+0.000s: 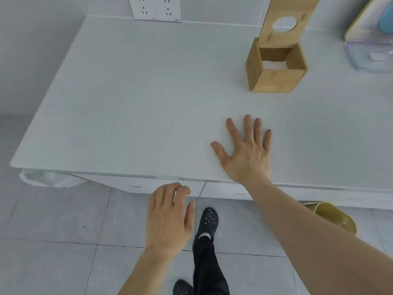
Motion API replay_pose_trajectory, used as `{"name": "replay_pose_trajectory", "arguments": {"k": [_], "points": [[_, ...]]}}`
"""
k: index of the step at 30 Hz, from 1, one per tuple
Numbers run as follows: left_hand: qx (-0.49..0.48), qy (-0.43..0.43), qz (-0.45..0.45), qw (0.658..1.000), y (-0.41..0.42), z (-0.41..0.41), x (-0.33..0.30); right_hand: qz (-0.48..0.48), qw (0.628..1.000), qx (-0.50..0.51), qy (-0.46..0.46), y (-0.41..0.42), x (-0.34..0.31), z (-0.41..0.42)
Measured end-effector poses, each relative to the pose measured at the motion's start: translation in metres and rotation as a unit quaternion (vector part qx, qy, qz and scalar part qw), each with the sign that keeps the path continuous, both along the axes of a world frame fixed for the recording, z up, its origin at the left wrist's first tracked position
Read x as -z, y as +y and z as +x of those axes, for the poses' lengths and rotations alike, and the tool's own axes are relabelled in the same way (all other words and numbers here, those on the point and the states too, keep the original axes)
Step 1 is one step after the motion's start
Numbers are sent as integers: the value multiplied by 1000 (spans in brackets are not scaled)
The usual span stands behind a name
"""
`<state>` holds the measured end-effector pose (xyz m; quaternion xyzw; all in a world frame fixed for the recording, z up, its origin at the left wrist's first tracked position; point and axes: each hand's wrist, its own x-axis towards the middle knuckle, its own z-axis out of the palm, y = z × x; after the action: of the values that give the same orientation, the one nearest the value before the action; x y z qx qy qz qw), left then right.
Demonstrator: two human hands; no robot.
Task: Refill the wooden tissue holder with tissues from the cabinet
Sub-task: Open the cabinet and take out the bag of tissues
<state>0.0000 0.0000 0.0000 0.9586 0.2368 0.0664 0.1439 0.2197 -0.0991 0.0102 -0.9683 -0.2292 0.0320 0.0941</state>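
The wooden tissue holder [276,75] stands open on the pale countertop [127,103] at the back right. Its lid [287,18], with a round hole, leans upright behind it, and a little white tissue shows at the bottom inside. My right hand [246,152] lies flat on the counter, fingers spread, well in front of the holder. My left hand [170,213] hangs below the counter's front edge, fingers curled loosely and holding nothing, close to the white cabinet fronts [148,186].
Two wall sockets [156,8] sit at the back of the counter. A clear plastic container [370,54] stands at the far right. A yellow bin [331,216] rests on the tiled floor under the counter. A white bag [44,178] hangs at the left corner.
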Motion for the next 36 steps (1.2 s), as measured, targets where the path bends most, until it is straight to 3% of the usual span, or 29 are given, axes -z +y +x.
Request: {"name": "replay_pose_trajectory", "arguments": {"k": [6, 11, 18, 36], "points": [[61, 78, -17, 995, -19, 22, 26, -3, 1000, 0, -21, 1, 5, 1], [43, 132, -7, 990, -28, 36, 44, -4, 1000, -1, -28, 1, 6, 3], [7, 118, -18, 993, -34, 33, 43, -7, 1000, -8, -29, 0, 6, 2], [-33, 99, -33, 994, -68, -139, 40, -4, 999, -25, -44, -7, 9, 2]]}}
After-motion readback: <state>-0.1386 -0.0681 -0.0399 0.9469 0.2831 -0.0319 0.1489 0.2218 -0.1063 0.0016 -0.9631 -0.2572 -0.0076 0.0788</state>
